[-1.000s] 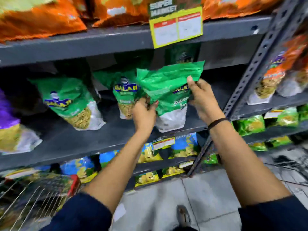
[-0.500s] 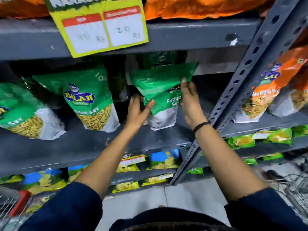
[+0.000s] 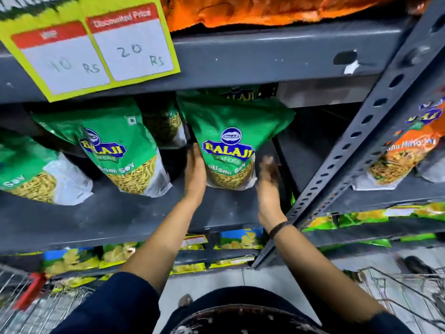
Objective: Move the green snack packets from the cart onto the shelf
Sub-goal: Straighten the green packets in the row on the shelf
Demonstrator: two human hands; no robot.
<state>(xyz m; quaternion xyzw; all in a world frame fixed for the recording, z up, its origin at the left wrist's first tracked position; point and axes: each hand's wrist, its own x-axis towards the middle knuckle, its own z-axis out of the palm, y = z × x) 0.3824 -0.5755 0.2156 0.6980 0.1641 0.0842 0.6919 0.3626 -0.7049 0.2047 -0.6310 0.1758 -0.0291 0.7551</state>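
Green snack packet upright on shelf — left hand flat against its side; right hand open, just beside, apart.

Open bay on the grey shelf is right of the upright green packet, through to the perforated upright post, which blocks the right side; the right hand sits at the mouth of that gap, just off the packet, left hand flat against the packet's other side. Left of that, more green packets lean close together, with only narrow dark gaps between them and a bare front strip of shelf below. Overhead is capped by the upper shelf beam and the hanging price card.
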